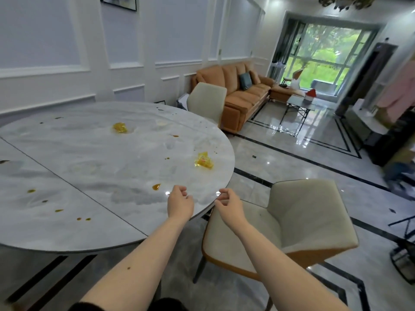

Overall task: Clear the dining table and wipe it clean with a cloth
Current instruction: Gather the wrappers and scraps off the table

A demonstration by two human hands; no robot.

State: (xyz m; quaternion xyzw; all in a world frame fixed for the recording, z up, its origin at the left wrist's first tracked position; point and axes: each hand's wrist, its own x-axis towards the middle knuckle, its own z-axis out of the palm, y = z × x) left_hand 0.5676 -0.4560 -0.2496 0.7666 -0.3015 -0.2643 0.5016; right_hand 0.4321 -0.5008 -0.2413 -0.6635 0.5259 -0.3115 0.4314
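Note:
A round grey marble dining table (pixel 94 167) fills the left of the head view. Two crumpled yellow wrappers lie on it, one near the right edge (pixel 204 160) and one farther back (pixel 119 127). Brown sauce drops (pixel 156 186) are scattered over the top. My left hand (pixel 179 202) hovers over the table's near right edge, fingers loosely curled, holding nothing. My right hand (pixel 229 204) hangs just past the rim, above a chair, fingers also loosely curled and empty. No cloth is in view.
A beige chair (pixel 298 218) stands tucked at the table's right edge under my right hand. A second beige chair (pixel 207 102) stands at the far side. An orange sofa (pixel 244 95) and a low table (pixel 301 104) sit beyond on glossy floor.

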